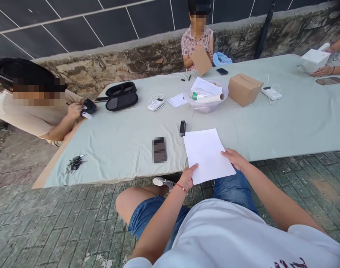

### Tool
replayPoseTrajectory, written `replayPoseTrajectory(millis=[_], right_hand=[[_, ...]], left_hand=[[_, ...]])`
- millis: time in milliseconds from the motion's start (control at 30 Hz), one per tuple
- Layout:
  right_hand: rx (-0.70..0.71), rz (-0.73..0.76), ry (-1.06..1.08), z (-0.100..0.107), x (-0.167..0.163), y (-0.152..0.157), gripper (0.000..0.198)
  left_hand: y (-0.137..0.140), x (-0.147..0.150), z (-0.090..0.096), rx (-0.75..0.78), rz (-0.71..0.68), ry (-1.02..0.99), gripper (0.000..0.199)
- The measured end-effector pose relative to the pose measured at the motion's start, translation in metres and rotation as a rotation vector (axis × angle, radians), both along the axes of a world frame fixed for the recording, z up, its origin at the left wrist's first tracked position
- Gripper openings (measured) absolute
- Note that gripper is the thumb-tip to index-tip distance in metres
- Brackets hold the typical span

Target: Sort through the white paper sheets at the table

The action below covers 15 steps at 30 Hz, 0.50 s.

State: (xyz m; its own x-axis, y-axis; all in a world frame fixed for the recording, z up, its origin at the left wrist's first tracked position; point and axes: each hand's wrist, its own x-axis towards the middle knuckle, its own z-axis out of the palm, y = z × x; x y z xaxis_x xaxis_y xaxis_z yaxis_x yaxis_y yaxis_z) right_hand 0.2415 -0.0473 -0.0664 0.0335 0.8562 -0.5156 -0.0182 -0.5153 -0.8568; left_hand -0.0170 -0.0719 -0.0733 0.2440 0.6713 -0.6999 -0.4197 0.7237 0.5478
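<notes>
holds the white paper (207,154) pinched at its sides in left hand (188,176) and right hand (235,158), over the table's (125,149) near edge, seemingly squared up, without visible fold or fastening yet.

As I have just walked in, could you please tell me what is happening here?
The nearest person holds white paper in the left hand and right hand, at the near edge of the table. A black object lies by the paper's far left corner. Across the table, another person holds a flat brown cardboard piece.
</notes>
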Motion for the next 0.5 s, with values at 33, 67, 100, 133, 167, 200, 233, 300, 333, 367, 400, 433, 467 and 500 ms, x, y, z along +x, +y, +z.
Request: replayPoseTrajectory(millis=[33, 67, 100, 133, 167, 200, 233, 300, 333, 367, 400, 433, 467, 500], right_hand=[[0.002, 0.015, -0.010, -0.003, 0.000, -0.010, 0.038], [0.006, 0.016, -0.026, -0.006, 0.000, -0.018, 0.036], [0.010, 0.012, -0.040, -0.007, 0.000, -0.025, 0.035], [0.014, 0.002, -0.053, -0.008, 0.001, -0.031, 0.034], [0.016, -0.013, -0.074, -0.008, 0.001, -0.036, 0.033], [0.019, -0.025, -0.095, -0.008, 0.002, -0.039, 0.032], [0.024, -0.032, -0.119, -0.007, 0.003, -0.041, 0.032], [0.031, -0.032, -0.173, -0.007, 0.004, -0.043, 0.033], [0.036, -0.029, -0.203, -0.008, 0.005, -0.043, 0.033], [0.045, -0.022, -0.231, -0.008, 0.006, -0.043, 0.034], [0.055, -0.014, -0.260, -0.008, 0.007, -0.043, 0.034], [0.068, -0.006, -0.292, -0.008, 0.009, -0.042, 0.035], [0.080, 0.002, -0.325, -0.008, 0.010, -0.042, 0.035], [0.091, 0.008, -0.359, -0.008, 0.011, -0.041, 0.035]], left_hand=[[-0.003, 0.001, -0.001, -0.001, 0.011, 0.015, 0.052], [-0.006, 0.001, -0.001, 0.009, 0.021, 0.024, 0.051], [-0.008, 0.000, -0.002, 0.027, 0.033, 0.027, 0.050], [-0.010, -0.001, -0.002, 0.052, 0.052, 0.024, 0.050], [-0.012, -0.003, -0.002, 0.084, 0.072, 0.018, 0.049], [-0.014, -0.006, -0.002, 0.117, 0.095, 0.022, 0.049], [-0.016, -0.009, -0.001, 0.145, 0.112, 0.041, 0.048], [-0.018, -0.015, 0.001, 0.194, 0.095, 0.112, 0.042], [-0.020, -0.017, 0.002, 0.213, 0.076, 0.153, 0.039], [-0.021, -0.017, 0.003, 0.227, 0.057, 0.190, 0.036], [-0.023, -0.017, 0.004, 0.234, 0.048, 0.220, 0.034], [-0.024, -0.015, 0.005, 0.236, 0.045, 0.238, 0.034], [-0.026, -0.013, 0.005, 0.234, 0.049, 0.252, 0.033], [-0.027, -0.010, 0.004, 0.230, 0.054, 0.265, 0.033]])
